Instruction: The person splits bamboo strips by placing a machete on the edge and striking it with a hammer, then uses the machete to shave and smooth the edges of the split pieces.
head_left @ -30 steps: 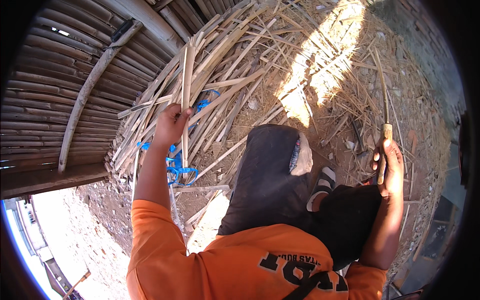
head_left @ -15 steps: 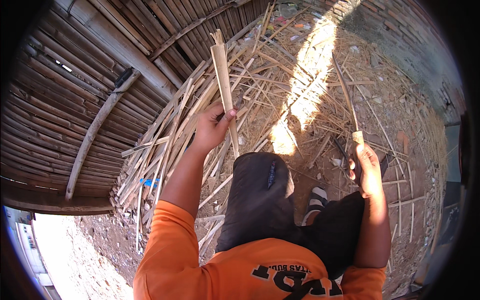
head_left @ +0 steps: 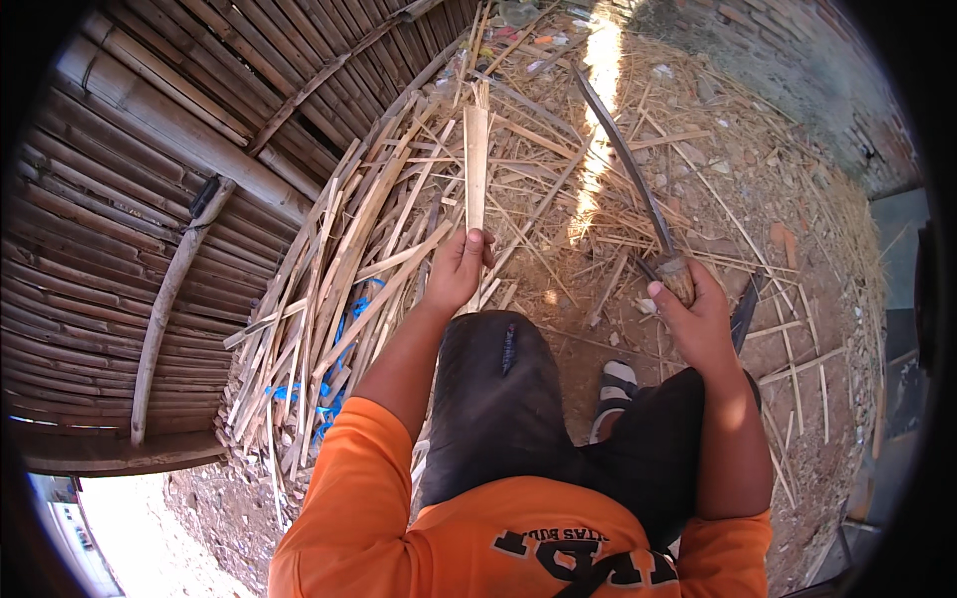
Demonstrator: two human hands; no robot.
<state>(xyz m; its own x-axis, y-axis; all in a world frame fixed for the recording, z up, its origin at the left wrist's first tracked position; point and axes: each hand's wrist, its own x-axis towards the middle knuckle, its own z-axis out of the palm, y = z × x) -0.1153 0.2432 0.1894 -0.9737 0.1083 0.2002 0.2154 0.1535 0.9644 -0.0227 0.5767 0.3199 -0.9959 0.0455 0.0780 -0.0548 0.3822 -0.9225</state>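
The left hand (head_left: 457,269) holds one flat, pale bamboo strip (head_left: 476,164) pointing up at mid frame. The right hand (head_left: 698,317) holds one long dark knife (head_left: 623,149).

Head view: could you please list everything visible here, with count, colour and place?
bamboo strip: one, pale tan, held upright in the left hand, above the knee
long knife: one, dark blade with a wooden handle, held in the right hand, blade pointing up and away
pile of bamboo strips: many, tan, on the ground to the left
blue cord: some pieces, blue, among the pile
bamboo wall: one, brown, along the left
bamboo scraps: many, straw-coloured, scattered over the dirt ahead
sandal: one, white and dark, between the legs
left hand: closed round the strip
right hand: closed round the knife handle
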